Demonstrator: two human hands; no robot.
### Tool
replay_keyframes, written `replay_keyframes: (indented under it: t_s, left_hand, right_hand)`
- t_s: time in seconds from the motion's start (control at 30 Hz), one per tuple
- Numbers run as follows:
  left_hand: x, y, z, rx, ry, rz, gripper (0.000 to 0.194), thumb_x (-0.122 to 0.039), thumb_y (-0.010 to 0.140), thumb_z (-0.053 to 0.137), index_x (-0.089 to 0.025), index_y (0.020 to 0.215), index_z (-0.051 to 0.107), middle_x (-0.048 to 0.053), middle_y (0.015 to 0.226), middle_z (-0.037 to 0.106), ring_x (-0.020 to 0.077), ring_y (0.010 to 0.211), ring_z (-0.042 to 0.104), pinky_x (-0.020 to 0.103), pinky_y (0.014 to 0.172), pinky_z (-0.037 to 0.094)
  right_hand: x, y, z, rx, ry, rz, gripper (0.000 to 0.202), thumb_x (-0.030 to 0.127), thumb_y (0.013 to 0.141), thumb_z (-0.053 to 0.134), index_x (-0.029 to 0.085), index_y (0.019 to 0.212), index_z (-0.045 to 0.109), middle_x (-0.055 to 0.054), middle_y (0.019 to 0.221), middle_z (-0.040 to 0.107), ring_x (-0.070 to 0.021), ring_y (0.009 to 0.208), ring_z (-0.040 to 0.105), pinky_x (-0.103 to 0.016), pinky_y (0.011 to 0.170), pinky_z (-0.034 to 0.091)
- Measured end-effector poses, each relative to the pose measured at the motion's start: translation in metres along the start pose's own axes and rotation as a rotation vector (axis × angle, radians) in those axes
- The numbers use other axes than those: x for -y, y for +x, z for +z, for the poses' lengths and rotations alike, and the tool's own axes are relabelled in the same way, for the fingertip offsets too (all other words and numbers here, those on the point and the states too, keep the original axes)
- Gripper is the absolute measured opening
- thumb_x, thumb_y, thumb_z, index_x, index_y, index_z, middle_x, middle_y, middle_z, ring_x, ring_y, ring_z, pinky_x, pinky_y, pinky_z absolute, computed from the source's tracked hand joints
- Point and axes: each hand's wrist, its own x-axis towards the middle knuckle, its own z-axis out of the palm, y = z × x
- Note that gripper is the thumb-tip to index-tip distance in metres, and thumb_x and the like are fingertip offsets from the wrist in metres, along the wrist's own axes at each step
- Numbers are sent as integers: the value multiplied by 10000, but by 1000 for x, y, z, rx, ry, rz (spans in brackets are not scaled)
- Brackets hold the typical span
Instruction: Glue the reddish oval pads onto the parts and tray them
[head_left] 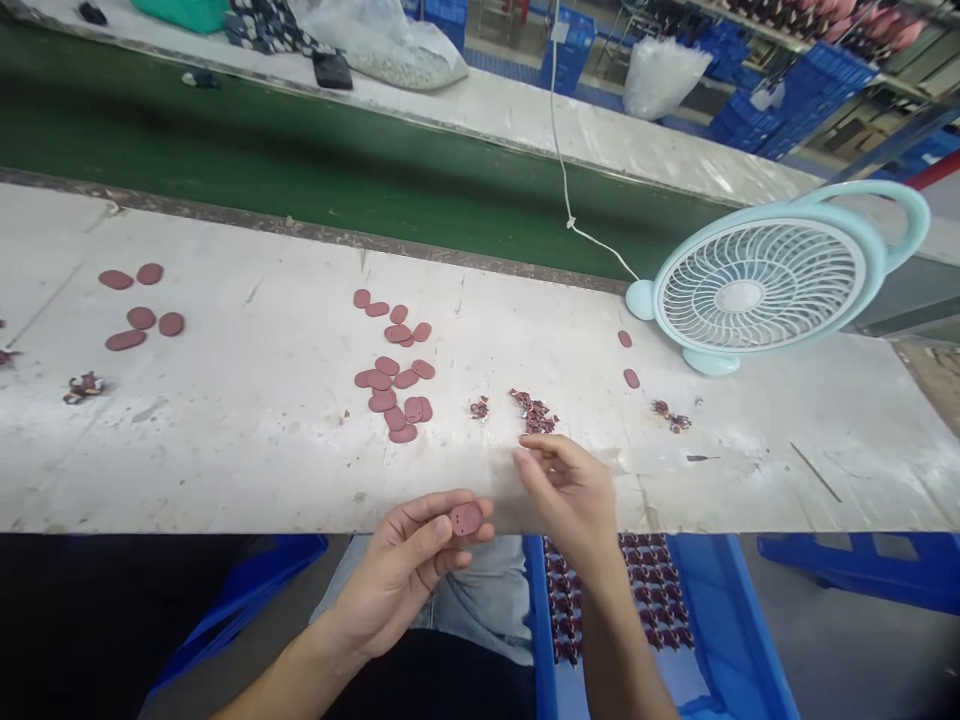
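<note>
Between the thumb and fingers of my left hand [409,565] is a maroon oval disc [466,518] with small holes, held just over the table's front edge. My right hand [574,495] is beside a pile of small brown-and-white figure-like pieces [535,412]. Its thumb and index fingertip come together in a pinch; whether a small piece is between them cannot be made out. A smaller clump of the same pieces [480,408] lies left of the pile. Further left, several loose maroon discs [382,400] are spread on the table, some overlapping.
A light blue fan [761,285] stands on the white table [247,430] at the right, its cord running back. Beyond is a green conveyor belt [300,170]. Below my right arm, a blue crate [739,620] holds rows of small brown pieces [660,590]. More discs [141,318] lie far left.
</note>
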Motion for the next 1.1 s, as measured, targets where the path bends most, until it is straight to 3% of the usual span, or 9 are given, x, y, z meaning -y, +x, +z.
replay_keyframes:
  t_s: [0.07,0.13,0.27,0.43,0.57,0.7,0.9,1.0,1.1]
  left_hand:
    - [-2,-2,0,-7,-3,15,243,-245,880,737,-167,1107,777,147,1185,771,215,1004,757,176,741,601]
    - [-3,-3,0,-16,-13,37,249,-253,874,746,-168,1107,777,145,1175,775,214,994,760,179,737,602]
    - [-5,-7,-4,-35,-36,72,242,-256,875,745,-180,1103,777,130,1169,779,203,976,762,176,726,601]
    - [-6,-9,-11,-66,-52,104,245,-247,866,756,-179,1100,776,129,1161,782,199,963,763,180,725,599]
    - [-7,-7,-13,-100,-39,125,251,-251,855,768,-175,1094,777,134,1151,784,200,950,763,185,721,594]
    - [-8,-5,-14,-116,-7,162,243,-251,852,769,-189,1086,781,127,1151,785,200,945,760,198,727,591]
    - [-5,-3,-12,-93,67,203,225,-259,847,772,-212,1067,791,109,1128,794,203,931,759,208,724,578]
    - [-3,-2,-11,-62,146,214,215,-263,851,769,-222,1061,794,105,1132,794,211,934,755,227,732,577]
    - [1,-3,-11,-9,216,237,232,-248,849,771,-231,1079,788,100,1148,789,225,980,743,272,801,587]
  right_hand:
    - [11,17,16,70,-362,-127,190,343,971,583,200,1009,703,-44,852,692,-179,807,661,-312,776,526]
    - [17,34,30,97,-501,-150,238,348,983,544,173,982,705,-86,858,690,-232,857,660,-356,803,498]
    - [20,56,47,114,-622,-121,191,272,946,547,138,951,682,-149,926,684,-270,825,649,-365,733,464]
    - [13,55,47,178,-608,-160,135,175,923,530,148,975,651,-120,978,678,-256,911,638,-347,790,462]
    - [11,45,40,238,-526,-175,217,172,950,526,122,1140,617,-129,1066,678,-236,934,641,-363,867,480]
    - [16,22,23,310,-430,-155,124,173,955,558,186,1025,660,-68,1002,675,-205,895,645,-343,818,505]
    - [23,-26,-9,319,201,13,97,208,922,678,286,958,723,-19,1023,658,-171,960,651,-302,807,534]
    - [25,-42,-10,329,479,93,177,193,887,734,329,1000,752,-4,1023,711,-156,939,696,-263,775,579]
    - [28,-49,-3,333,552,177,227,204,893,736,348,1066,762,1,1024,749,-149,922,732,-242,785,608]
